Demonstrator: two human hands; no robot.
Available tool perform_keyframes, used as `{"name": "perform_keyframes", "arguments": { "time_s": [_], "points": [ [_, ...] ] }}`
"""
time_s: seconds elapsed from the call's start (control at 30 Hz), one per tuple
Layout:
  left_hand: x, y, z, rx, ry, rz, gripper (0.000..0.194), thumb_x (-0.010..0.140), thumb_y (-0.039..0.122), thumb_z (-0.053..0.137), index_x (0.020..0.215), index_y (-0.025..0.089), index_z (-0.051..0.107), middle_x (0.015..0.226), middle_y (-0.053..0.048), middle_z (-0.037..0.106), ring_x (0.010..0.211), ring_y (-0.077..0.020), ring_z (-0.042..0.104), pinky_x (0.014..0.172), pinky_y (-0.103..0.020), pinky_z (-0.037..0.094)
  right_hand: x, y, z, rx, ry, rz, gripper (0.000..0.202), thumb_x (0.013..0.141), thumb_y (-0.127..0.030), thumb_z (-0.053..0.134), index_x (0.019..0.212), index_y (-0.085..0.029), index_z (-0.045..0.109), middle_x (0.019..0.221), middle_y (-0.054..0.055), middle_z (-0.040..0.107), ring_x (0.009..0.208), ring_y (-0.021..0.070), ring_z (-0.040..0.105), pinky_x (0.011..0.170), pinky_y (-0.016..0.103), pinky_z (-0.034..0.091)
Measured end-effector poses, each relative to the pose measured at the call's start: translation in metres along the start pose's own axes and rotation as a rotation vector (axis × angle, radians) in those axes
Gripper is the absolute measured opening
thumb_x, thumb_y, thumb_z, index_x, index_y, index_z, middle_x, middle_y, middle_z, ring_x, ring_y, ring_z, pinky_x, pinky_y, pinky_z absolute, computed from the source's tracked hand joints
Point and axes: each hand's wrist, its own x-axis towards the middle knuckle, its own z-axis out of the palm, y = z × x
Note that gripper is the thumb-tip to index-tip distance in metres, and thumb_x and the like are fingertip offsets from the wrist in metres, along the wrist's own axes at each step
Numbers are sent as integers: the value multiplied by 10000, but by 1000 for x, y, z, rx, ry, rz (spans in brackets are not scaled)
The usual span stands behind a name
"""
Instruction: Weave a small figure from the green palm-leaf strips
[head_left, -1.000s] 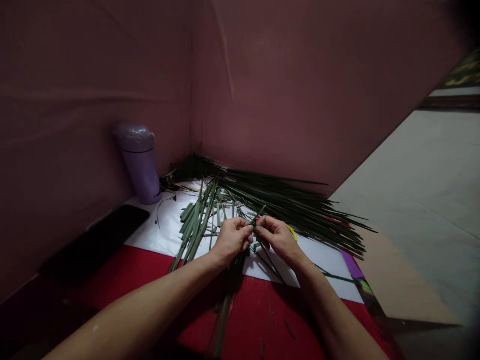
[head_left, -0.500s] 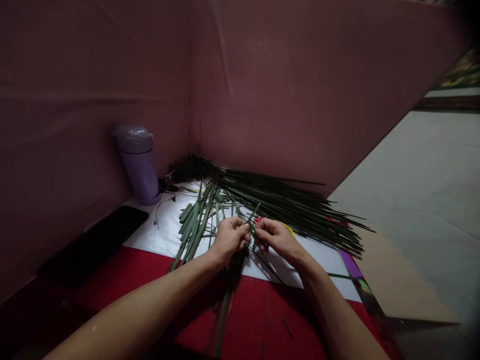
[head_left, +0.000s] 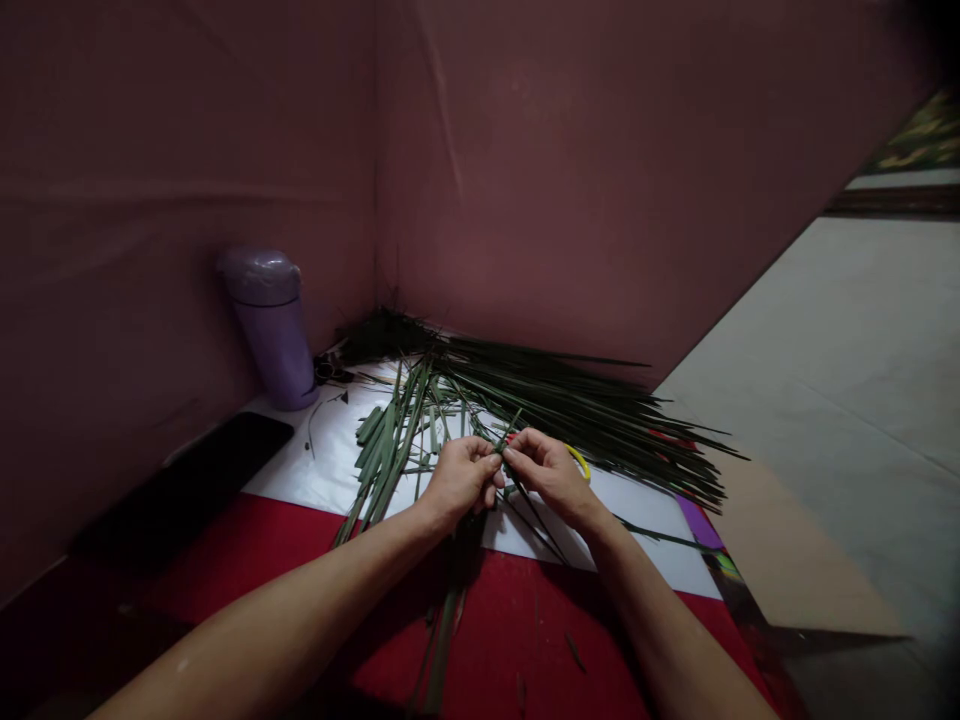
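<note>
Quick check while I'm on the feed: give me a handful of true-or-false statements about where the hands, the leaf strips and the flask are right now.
1. Both hands pinch the same narrow leaf strip over the white sheet. True: left hand and right hand meet at it, fingertips together.
2. The purple flask lies on its side. False: it stands upright near the back corner.
3. The long leaf bundle lies behind the hands. True.
4. The black phone rests on the leaves. False: it lies apart, at the left by the wall.
5. The right hand holds scissors. False: no scissors show in its grip.
</note>
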Motion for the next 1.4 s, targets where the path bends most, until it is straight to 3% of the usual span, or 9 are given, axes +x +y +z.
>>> {"name": "perform_keyframes", "arguments": {
  "time_s": [0.17,0.47,0.67,0.83,1.03,1.23,1.4],
  "points": [
    [-1,-4,0,-14,44,-20,184,720,259,473,566,159,456,331,49,434,233,-51,319,271,-165,204,-1,1,3,-90,33,-79,182,775,-317,514,658,-181,487,593,-25,445,551,105,385,490,213,321],
    [2,-6,-1,-13,59,-32,194,715,280,479,562,161,458,319,54,408,225,-47,292,259,-162,182,0,3,3,11,4,-12,193,764,-335,530,656,-187,466,528,-58,405,461,82,338,437,207,276],
    [1,-3,-1,-40,44,24,119,697,258,500,655,156,455,497,27,531,289,-48,382,272,-159,231,2,1,5,85,16,55,235,739,-388,555,665,-178,481,498,-69,396,419,69,311,405,205,250],
    [-2,-1,2,62,57,22,104,713,267,480,693,170,451,533,25,542,306,-59,396,292,-172,241,1,-2,4,150,27,99,262,718,-402,580,646,-174,474,490,-71,390,397,57,302,385,200,232],
    [-3,-6,1,320,183,225,137,708,209,478,577,169,485,500,20,525,420,-72,448,418,-186,319,0,-3,11,173,88,129,264,703,-375,591,599,-176,452,460,-69,389,387,55,286,366,196,222],
    [-2,3,2,59,47,83,96,742,262,451,735,170,477,579,22,537,373,-74,440,342,-187,322,-1,-8,8,183,64,100,225,730,-352,568,638,-170,472,493,-52,446,415,60,317,380,190,236],
    [0,6,2,31,91,104,180,732,341,511,713,164,485,495,49,467,368,-74,440,343,-179,329,-3,-9,9,137,35,55,212,722,-332,566,622,-172,471,524,-46,442,467,79,369,428,202,288]
  ]
}}
